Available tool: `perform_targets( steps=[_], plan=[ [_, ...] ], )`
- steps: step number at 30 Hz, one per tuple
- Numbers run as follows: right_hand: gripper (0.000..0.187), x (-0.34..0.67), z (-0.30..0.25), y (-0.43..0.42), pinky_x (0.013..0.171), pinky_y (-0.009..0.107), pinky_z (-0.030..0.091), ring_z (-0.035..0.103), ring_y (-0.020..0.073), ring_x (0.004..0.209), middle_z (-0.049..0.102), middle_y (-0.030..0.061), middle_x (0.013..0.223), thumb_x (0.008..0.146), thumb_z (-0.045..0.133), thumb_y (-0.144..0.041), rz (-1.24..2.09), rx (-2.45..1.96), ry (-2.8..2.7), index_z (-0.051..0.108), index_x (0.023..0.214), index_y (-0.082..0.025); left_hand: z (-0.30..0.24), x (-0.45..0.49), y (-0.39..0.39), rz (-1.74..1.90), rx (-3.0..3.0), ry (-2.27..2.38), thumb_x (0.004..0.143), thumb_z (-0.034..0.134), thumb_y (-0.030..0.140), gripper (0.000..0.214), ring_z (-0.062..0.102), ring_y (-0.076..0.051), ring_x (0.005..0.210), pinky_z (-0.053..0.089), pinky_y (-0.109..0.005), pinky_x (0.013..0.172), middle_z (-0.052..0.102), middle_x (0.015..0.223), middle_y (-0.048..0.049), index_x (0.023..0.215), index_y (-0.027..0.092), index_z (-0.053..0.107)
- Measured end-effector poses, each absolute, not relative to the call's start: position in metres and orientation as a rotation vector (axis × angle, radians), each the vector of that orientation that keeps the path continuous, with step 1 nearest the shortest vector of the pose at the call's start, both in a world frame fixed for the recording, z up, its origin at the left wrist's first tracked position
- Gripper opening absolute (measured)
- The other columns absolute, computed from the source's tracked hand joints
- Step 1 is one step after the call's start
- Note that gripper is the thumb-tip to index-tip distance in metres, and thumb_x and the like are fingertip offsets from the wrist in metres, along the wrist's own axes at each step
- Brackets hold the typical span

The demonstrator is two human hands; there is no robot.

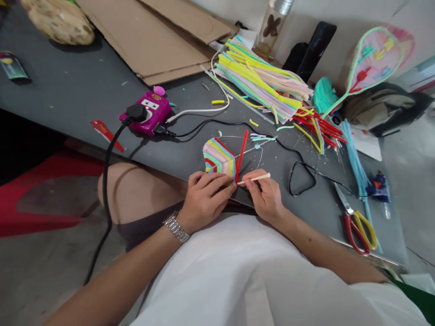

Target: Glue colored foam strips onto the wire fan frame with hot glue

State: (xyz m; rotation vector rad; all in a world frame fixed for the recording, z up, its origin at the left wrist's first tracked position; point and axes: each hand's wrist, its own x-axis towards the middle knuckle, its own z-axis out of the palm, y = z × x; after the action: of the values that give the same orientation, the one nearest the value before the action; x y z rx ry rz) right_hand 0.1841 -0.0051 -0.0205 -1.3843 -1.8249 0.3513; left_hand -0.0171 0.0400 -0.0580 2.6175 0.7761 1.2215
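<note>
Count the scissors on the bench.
1: the scissors with red and yellow handles, at the front right of the bench. More could be hidden under the straw pile.

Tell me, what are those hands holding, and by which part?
The left hand grips the woven coloured-straw piece at its lower edge; the right hand pinches a pale straw near its middle.
</note>
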Motion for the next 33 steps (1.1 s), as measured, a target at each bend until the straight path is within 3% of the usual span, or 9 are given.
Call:
perform_targets(
  steps=[5,14,24,33],
  plan=[
    [0.011,0.187,-0.020,-0.004,0.078,0.031,0.050,0.066,0.0160,0.081,0.072,0.0032,0.088,0.102,0.053,-0.018,0.314,-1.308,-1.903,0.062,0.098,-0.022,-0.056,-0.017,0.040,1.164,2.688,0.798,0.095,0.062,0.017,0.023,0.068,-0.023,0.108,0.039,-0.043,0.092,0.078,0.113,-0.0047,0.114,0.027,0.071],
    [0.019,0.180,-0.021,0.006,0.070,0.032,0.048,0.066,0.0160,0.074,0.072,0.0033,0.079,0.103,0.051,-0.020,0.259,-1.290,-1.947,0.061,0.087,-0.022,-0.051,-0.020,0.038,1.102,2.744,0.782,0.095,0.062,0.015,0.026,0.068,-0.024,0.110,0.040,-0.045,0.094,0.078,0.117,-0.0062,0.118,0.023,0.069],
    [0.022,0.186,-0.021,-0.001,0.064,0.026,0.053,0.066,0.0125,0.067,0.069,0.0014,0.081,0.105,0.050,-0.031,0.551,-1.402,-1.571,0.062,0.089,-0.021,-0.055,-0.020,0.039,1.158,2.656,0.759,0.093,0.061,0.012,0.030,0.069,-0.023,0.112,0.039,-0.045,0.096,0.077,0.120,-0.0056,0.119,0.025,0.069],
    [0.022,0.185,-0.022,0.003,0.073,0.031,0.049,0.065,0.0153,0.075,0.071,0.0023,0.080,0.104,0.049,-0.023,0.379,-1.310,-1.830,0.062,0.086,-0.022,-0.056,-0.020,0.038,1.139,2.672,0.781,0.091,0.064,0.012,0.029,0.068,-0.024,0.112,0.038,-0.047,0.097,0.078,0.118,-0.0065,0.117,0.023,0.069]
  ],
)
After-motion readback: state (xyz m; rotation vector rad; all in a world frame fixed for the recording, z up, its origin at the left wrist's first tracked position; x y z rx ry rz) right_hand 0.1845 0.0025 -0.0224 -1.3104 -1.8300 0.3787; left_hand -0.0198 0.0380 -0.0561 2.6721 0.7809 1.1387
